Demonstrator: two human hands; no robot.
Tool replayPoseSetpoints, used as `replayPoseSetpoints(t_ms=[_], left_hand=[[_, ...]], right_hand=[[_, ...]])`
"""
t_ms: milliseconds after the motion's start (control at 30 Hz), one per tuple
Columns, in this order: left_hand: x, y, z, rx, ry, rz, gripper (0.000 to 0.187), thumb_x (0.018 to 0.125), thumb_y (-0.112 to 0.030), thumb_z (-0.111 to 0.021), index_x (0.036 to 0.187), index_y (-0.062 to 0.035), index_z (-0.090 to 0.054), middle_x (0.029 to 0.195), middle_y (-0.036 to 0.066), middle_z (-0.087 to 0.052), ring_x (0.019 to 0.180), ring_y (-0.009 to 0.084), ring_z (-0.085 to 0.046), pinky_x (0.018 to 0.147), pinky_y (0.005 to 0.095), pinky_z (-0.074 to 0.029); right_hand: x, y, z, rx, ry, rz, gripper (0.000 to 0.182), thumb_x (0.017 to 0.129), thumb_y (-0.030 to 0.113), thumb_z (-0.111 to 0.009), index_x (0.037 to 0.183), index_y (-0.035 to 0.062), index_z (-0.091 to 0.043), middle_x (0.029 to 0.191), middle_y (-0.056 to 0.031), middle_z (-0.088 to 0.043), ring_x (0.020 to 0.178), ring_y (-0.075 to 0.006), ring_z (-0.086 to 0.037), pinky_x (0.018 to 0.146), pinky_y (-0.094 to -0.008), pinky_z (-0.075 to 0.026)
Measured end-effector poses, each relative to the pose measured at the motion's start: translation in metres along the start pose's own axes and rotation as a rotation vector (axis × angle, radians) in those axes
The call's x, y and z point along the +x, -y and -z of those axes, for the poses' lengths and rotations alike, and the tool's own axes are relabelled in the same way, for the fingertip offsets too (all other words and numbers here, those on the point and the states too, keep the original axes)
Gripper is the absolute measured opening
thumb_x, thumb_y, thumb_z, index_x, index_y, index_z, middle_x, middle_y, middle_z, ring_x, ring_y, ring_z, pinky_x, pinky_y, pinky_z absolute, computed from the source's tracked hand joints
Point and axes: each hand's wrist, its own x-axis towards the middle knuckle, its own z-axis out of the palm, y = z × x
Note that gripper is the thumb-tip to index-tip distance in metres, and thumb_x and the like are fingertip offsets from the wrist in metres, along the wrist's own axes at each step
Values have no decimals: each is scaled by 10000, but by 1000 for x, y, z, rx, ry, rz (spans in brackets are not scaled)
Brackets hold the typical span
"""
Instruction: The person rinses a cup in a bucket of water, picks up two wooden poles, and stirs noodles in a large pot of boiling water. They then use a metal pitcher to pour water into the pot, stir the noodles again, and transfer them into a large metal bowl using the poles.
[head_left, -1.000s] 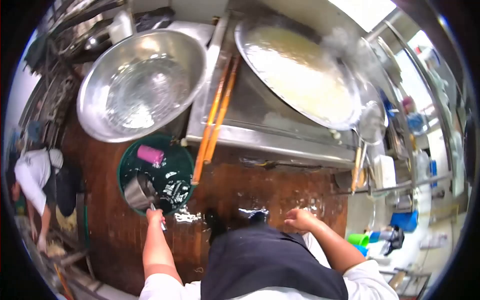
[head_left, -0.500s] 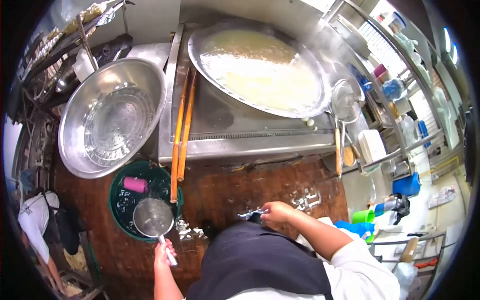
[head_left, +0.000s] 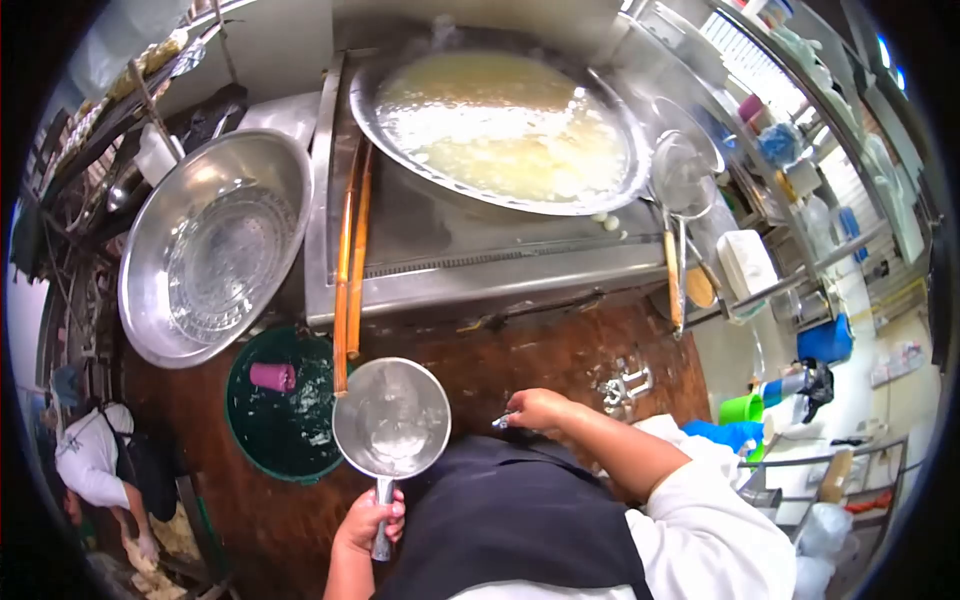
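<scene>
My left hand (head_left: 370,522) is closed around the handle of a metal saucepan (head_left: 392,415), whose shiny inside faces up near my apron. Just left of the pan stands a dark green tub (head_left: 250,445) of water with a pink cup (head_left: 272,377) in it. My right hand (head_left: 540,410) is in front of my apron, fingers pinched on a small bluish, shiny thing (head_left: 502,421); I cannot tell what it is. Ahead, a wide metal pan (head_left: 470,197) of steaming pale liquid sits on the steel stove (head_left: 440,235).
Two long wooden poles (head_left: 357,270) lean over the stove's front edge. A large metal basin (head_left: 220,260) stands at left, strainers (head_left: 685,170) at right. Shelves (head_left: 850,245) line the right side. Another person (head_left: 95,450) bends over at lower left. The brown floor (head_left: 480,350) has wet patches.
My left hand has brought the saucepan from over the green tub rightward, toward my body. My right hand has shifted slightly left, and less of the bluish thing shows.
</scene>
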Motion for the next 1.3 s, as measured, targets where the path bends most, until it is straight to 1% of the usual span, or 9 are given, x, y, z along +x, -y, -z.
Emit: replayPoseSetpoints(t_ms=[733,867,1000,1100,1133,1200,1233,1267,1300], left_hand=[[27,-66,-79,164,153,17,274,777,-68,-669,991,-56,-498,648,30,-498,460,121,-471,438,274,-412],[22,-75,-86,196,155,-61,275,788,-76,-674,997,-53,-497,644,33,-499,463,125,-479,439,274,-417],[18,-102,-114,345,20,-218,292,766,-90,-680,991,-32,-504,615,32,-488,456,125,-482,431,272,-421],[24,-128,-131,599,-185,-316,313,771,-91,-679,1008,-7,-493,643,47,-518,458,132,-518,417,280,-439],[28,-138,-136,649,-219,-355,317,768,-88,-673,1012,-2,-490,652,48,-520,459,130,-518,417,282,-442],[40,-156,-142,776,-312,-419,328,759,-78,-658,1023,8,-482,677,45,-523,462,123,-517,422,283,-448],[52,-161,-139,847,-365,-495,331,770,-103,-659,1034,-2,-486,678,45,-535,457,121,-523,427,279,-445],[56,-168,-143,840,-407,-511,325,773,-103,-658,1031,-3,-488,679,44,-535,460,120,-525,426,277,-445],[59,-175,-150,841,-443,-517,318,777,-102,-657,1029,-3,-491,680,44,-536,462,118,-527,425,274,-445]], right_hand=[[-10,-112,-42,245,-90,-148,458,750,439,-703,1039,84,-692,949,-119,-703,916,-254,-662,821,-364,-511],[5,-57,3,782,-99,-106,168,849,209,-655,915,59,-693,730,-20,-661,602,-95,-604,550,-253,-501],[42,20,67,691,-133,207,138,887,192,-634,881,57,-659,653,-27,-611,510,-96,-523,446,-267,-421],[63,101,110,1260,-201,174,151,903,199,-582,845,65,-618,631,-4,-530,492,-104,-474,432,-243,-391],[95,104,121,1504,5,289,163,922,212,-547,861,73,-604,645,2,-543,499,-107,-478,431,-234,-408],[154,139,137,2001,-105,54,184,938,209,-496,855,78,-595,654,3,-560,518,-118,-491,464,-217,-441],[262,104,128,2204,209,379,201,933,152,-451,950,44,-620,871,-116,-650,828,-276,-638,853,-375,-539],[357,92,118,2457,30,287,271,952,206,-408,929,45,-625,916,-123,-655,870,-263,-640,881,-414,-521],[325,125,128,2265,-65,560,303,954,233,-394,931,42,-628,917,-118,-662,878,-264,-645,887,-425,-517]])
